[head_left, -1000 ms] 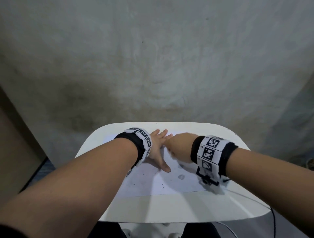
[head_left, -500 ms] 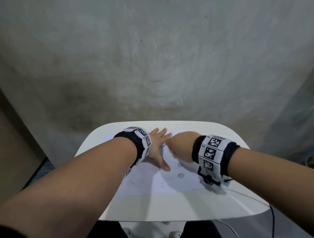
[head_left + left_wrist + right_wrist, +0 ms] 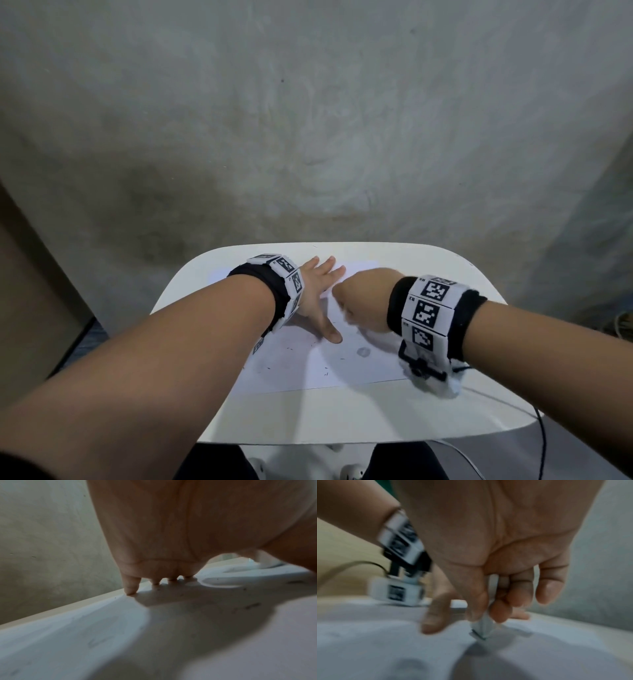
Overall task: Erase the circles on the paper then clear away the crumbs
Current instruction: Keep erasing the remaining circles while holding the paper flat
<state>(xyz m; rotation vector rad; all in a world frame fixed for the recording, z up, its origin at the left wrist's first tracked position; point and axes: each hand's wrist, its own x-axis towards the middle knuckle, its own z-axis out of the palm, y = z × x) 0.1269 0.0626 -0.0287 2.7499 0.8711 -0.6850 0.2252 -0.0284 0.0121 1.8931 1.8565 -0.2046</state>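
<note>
A white sheet of paper (image 3: 356, 370) lies on the white table (image 3: 342, 414). My left hand (image 3: 317, 291) lies flat on the sheet with fingers spread, holding it down; its fingertips (image 3: 131, 589) touch the surface in the left wrist view. My right hand (image 3: 363, 299) pinches a small white eraser (image 3: 482, 629) between thumb and fingers, its dark tip pressed on the paper (image 3: 556, 655). One grey pencilled circle (image 3: 363, 352) shows near the right wrist. Several dark eraser crumbs (image 3: 325, 371) are scattered over the sheet.
A stained concrete wall (image 3: 308, 137) rises right behind the table. A black cable (image 3: 541, 442) hangs from the right wrist past the table's right edge. A brown board (image 3: 27, 308) stands at the left.
My right hand has rubbed back and forth a short way on the paper beside the left thumb. The left hand has stayed flat on the sheet.
</note>
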